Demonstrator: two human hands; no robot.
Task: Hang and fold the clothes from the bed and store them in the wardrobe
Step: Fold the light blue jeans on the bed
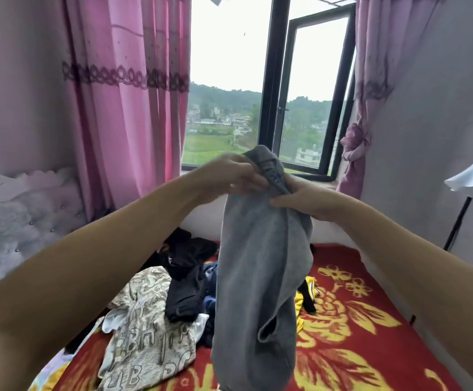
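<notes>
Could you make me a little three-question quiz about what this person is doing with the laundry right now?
1. True or false: the grey garment lies flat on the bed.
2. Which hands grip the garment's top edge? A) left hand only B) right hand only C) both
3. Fill in: the beige lettered garment lies on the red ____ blanket.

Key:
1. False: it hangs from both hands above the bed.
2. C: each hand pinches the top, close together.
3. Flowered: it lies there beside a black garment.
</notes>
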